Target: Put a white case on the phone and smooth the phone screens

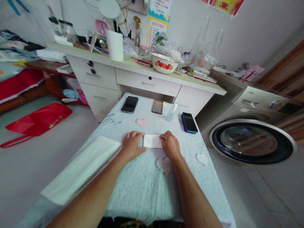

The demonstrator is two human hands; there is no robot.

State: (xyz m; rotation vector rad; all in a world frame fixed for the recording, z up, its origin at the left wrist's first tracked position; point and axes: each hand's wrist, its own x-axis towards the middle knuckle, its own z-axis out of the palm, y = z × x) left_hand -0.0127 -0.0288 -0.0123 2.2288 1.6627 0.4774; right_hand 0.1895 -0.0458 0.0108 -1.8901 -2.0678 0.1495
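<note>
A white phone (152, 141) lies crosswise on the cloth-covered table, with small print near its left end. My left hand (133, 145) grips that left end, thumb on the near edge and index finger at the far corner. At the right end my right hand (169, 144) has its fingers bent and closed on the phone, covering that end. Beyond them, from left to right, are a black phone (129, 104), a brownish see-through phone case (157, 107), a clear spray bottle (171, 112) standing upright, and a dark phone with a blue edge (189, 123).
A folded pale cloth or paper stack (82, 169) lies along the table's left side. Behind the table stands a white desk (147, 80) holding a flowered bowl (164, 63), a paper roll (114, 45) and plastic bags. A washing machine (253, 139) is at right, a red bag (39, 119) on the floor at left.
</note>
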